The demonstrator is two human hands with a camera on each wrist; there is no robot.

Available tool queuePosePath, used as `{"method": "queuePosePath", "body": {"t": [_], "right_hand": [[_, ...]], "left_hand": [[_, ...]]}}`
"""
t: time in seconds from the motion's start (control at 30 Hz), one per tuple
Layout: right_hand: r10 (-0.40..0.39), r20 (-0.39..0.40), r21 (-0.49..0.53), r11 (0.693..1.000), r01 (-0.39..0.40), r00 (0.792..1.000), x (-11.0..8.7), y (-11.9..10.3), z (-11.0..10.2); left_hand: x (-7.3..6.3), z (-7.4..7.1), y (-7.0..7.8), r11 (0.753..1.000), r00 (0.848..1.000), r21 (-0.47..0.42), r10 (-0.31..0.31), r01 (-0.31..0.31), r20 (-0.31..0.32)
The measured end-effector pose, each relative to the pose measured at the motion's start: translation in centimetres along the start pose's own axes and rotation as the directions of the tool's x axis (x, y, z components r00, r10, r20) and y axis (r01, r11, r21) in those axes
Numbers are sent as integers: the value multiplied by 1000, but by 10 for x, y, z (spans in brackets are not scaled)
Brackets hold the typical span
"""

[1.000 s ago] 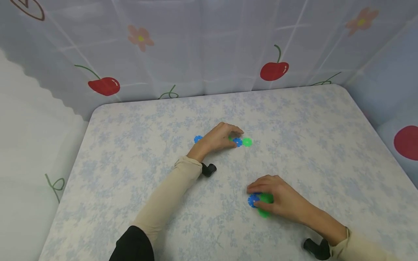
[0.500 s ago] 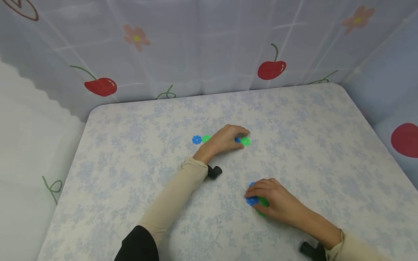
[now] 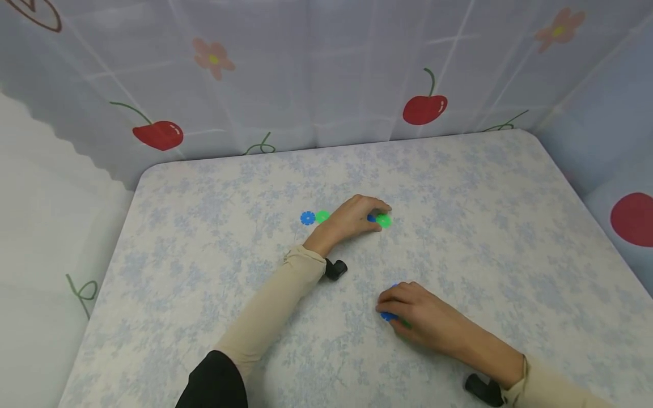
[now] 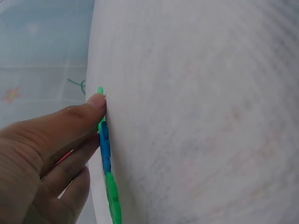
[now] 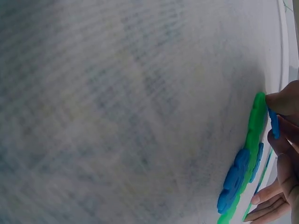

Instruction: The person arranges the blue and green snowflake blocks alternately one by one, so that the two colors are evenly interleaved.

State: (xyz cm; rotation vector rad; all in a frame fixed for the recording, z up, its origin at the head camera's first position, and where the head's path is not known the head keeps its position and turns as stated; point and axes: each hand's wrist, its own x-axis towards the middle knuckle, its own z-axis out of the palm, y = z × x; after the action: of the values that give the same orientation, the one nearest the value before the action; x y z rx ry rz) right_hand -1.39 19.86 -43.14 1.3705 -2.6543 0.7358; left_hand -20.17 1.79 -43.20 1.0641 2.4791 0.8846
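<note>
My left hand [image 3: 353,216] reaches over a row of small plastic snowflake discs on the table. The row's left end shows a blue disc [image 3: 308,218] and a green disc [image 3: 322,217]; the hand hides the middle. At the right end, thumb and fingers pinch the last green disc [image 3: 384,221] by its edges, beside another blue disc [image 4: 105,147]. Nearer the front, my right hand [image 3: 418,314] covers a small group of discs. In the right wrist view it pinches a blue disc [image 5: 274,123] at a green disc [image 5: 255,119], with another blue disc [image 5: 233,179] lower.
The table [image 3: 204,226] has a pale cloth with a blue floral print. A curtain [image 3: 316,73] with printed cherries hangs along its back edge. Black wrist cameras stick out below the left wrist [image 3: 335,270] and the right wrist [image 3: 483,390].
My left hand has slid right along the row, from the blue disc to the green end disc. My right hand has shifted slightly left and now covers more of its discs.
</note>
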Motion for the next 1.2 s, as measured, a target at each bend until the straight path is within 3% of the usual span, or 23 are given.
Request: {"method": "queuePosePath", "body": {"t": [0.4, 0.7, 0.97, 1.2], "right_hand": [[21, 48, 4, 1000, -22, 999, -1, -3, 0], [143, 28, 138, 980, -145, 989, 4, -1, 1], [276, 16, 192, 942, -274, 961, 21, 9, -6], [359, -31, 186, 919, -348, 933, 25, 20, 0]], "left_hand": [[0, 2, -1, 1000, 999, -12, -16, 16, -32], [0, 2, -1, 1000, 999, -18, -20, 19, -29], [-1, 1, 0, 1000, 999, -10, -17, 17, -37], [0, 2, 0, 1000, 999, 4, -10, 10, -38]]}}
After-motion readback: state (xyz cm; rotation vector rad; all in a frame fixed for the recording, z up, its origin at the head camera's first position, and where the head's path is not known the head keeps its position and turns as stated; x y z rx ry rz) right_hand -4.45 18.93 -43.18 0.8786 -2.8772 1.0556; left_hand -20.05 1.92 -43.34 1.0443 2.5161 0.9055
